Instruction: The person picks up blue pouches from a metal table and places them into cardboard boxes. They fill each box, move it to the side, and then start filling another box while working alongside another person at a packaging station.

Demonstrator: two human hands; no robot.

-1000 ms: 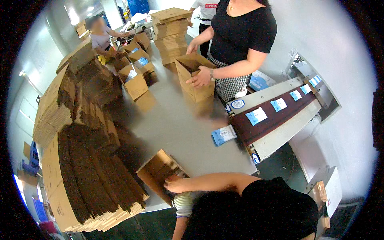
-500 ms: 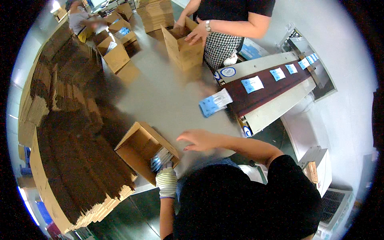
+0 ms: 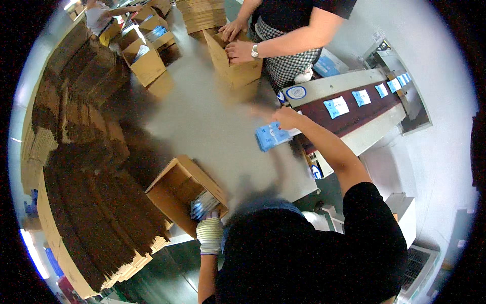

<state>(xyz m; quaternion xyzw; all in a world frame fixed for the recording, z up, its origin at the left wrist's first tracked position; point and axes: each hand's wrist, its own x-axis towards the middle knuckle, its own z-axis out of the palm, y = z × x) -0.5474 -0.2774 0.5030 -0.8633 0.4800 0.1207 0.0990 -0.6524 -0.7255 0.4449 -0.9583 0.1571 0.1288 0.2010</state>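
Note:
A cardboard box (image 3: 169,195) stands open in front of me, with several blue and white packets (image 3: 204,203) stacked at its near right side. My left hand (image 3: 209,235), in a striped white glove, reaches over the box's near edge against those packets; its fingers are mostly hidden. My bare right hand (image 3: 288,118) is stretched out to the end of the conveyor, its fingers closed on a blue and white packet (image 3: 272,136). That packet lies on the table's edge beside the belt, where others seem stacked under it.
More packets (image 3: 336,107) lie spaced along the dark conveyor belt (image 3: 349,124) on the right. A co-worker's hands (image 3: 240,50) are in another cardboard box (image 3: 237,71) across the grey table (image 3: 187,124). Flattened cardboard (image 3: 96,213) is piled on the left; filled boxes (image 3: 147,66) stand far left.
My right hand has moved from beside the box out to the packet at the belt's end. My left hand has stayed at the box. Packets on the belt have shifted a little.

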